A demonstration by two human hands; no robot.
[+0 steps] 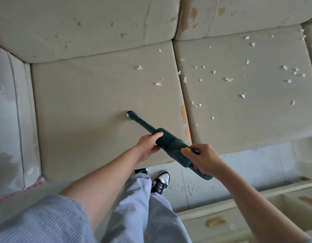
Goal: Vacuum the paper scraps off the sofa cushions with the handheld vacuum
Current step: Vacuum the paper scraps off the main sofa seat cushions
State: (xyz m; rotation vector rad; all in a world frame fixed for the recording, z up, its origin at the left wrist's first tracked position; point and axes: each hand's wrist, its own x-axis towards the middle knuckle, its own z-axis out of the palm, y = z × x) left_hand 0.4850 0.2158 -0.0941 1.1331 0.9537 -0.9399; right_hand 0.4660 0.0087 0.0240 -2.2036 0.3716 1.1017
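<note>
A dark green handheld vacuum (171, 146) with a long nozzle lies slanted over the left seat cushion (92, 102). Its nozzle tip (131, 114) touches the cushion right beside one white paper scrap (127, 115). My left hand (149, 146) grips the front of the vacuum body from the left. My right hand (203, 159) holds the rear handle, thumb by the yellow button (187, 149). A few scraps (158, 83) lie on the left cushion's far right part. Several more paper scraps (228, 79) are scattered over the right seat cushion (248, 111).
The beige sofa has worn back cushions (81, 23) and an armrest (8, 111) at the left. My legs and black-and-white shoes (160, 181) stand on the tiled floor before the sofa. A pale low table or furniture piece (256, 207) sits at lower right.
</note>
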